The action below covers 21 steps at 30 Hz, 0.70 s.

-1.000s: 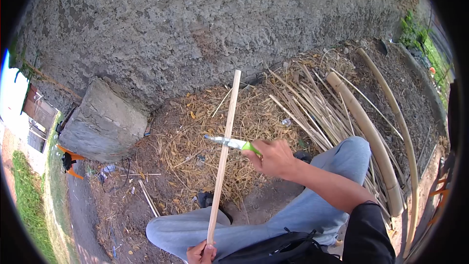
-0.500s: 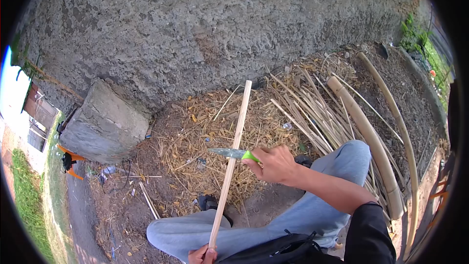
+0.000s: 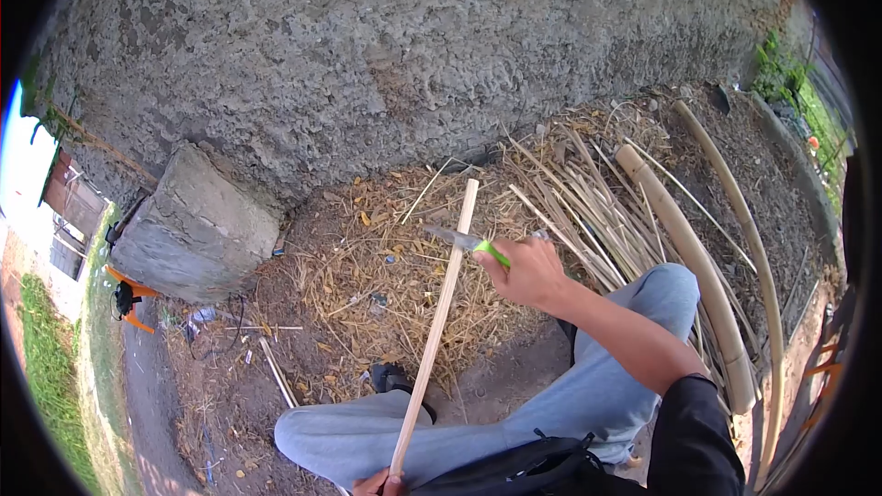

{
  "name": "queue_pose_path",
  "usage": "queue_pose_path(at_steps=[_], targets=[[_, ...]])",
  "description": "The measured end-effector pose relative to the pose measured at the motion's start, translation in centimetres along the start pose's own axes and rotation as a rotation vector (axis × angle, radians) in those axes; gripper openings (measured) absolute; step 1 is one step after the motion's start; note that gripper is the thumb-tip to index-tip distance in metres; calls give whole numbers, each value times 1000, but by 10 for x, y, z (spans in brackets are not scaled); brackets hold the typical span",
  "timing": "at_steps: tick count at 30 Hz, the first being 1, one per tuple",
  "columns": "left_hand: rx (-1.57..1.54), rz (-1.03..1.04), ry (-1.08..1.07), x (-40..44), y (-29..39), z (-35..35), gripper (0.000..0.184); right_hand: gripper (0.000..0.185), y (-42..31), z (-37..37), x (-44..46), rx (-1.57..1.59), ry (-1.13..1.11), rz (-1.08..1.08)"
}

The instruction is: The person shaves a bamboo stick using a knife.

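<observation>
A long pale strip of split bamboo [image 3: 435,344] slants up and away from my lap. My left hand [image 3: 378,483], at the bottom edge of the view, is closed round its near end. In my right hand [image 3: 531,270] is a knife [image 3: 491,251] with a bright green handle. The knife's grey blade [image 3: 450,236] lies across the strip, a little below its far end. My fingers are wrapped round the handle and hide part of it. Under the strip are my legs in light blue jeans [image 3: 367,432].
Shavings and dry leaves [image 3: 377,266] cover the ground ahead. On the right lie a heap of thin bamboo strips [image 3: 588,202], a thick bamboo pole [image 3: 684,262] and a long curved piece [image 3: 749,220]. A concrete block [image 3: 202,225] stands left against the rough wall [image 3: 441,46].
My right hand has moved the knife up along the strip, towards its far end. The strip's far end has dropped slightly, and my left hand still holds the near end.
</observation>
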<state>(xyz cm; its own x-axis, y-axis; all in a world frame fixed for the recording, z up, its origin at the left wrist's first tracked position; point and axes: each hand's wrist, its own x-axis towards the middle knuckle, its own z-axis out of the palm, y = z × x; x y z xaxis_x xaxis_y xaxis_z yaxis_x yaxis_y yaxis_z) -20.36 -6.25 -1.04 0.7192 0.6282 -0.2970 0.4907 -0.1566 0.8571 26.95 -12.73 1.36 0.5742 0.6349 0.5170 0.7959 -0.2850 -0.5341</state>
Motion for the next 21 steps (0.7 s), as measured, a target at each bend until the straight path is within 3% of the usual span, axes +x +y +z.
queue_pose_path(at_steps=[2,3,5,9,11,14,15,16,19,20,21], targets=[[37,42,38,-3,-5,0,29,37,-6,-2,-6,-3,-167,10],[38,26,38,-8,-7,0,29,38,9,7,-2,33,-78,127],[107,4,-17,-7,-8,-4,30,38,20,7,7,-16,-85,136],[129,74,13,-2,-16,-1,30,40,16,5,7,-92,-5,22],[13,44,44,-6,-15,-1,32,39,0,3,-5,-71,-115,-50],[73,61,40,-12,-12,-4,33,39,11,8,-9,-37,-100,-30],[79,58,38,-15,-8,-6,33,40,25,1,7,-63,-100,191],[73,55,25,-20,0,-9,33,40,47,2,18,-231,34,240],[155,132,53,-14,1,-18,33,41,63,-4,25,-243,12,283],[231,181,111,-15,-1,-17,33,43,54,-2,20,-153,-12,374],[182,94,121,-13,13,-15,31,46,44,-3,19,-63,-44,457]])
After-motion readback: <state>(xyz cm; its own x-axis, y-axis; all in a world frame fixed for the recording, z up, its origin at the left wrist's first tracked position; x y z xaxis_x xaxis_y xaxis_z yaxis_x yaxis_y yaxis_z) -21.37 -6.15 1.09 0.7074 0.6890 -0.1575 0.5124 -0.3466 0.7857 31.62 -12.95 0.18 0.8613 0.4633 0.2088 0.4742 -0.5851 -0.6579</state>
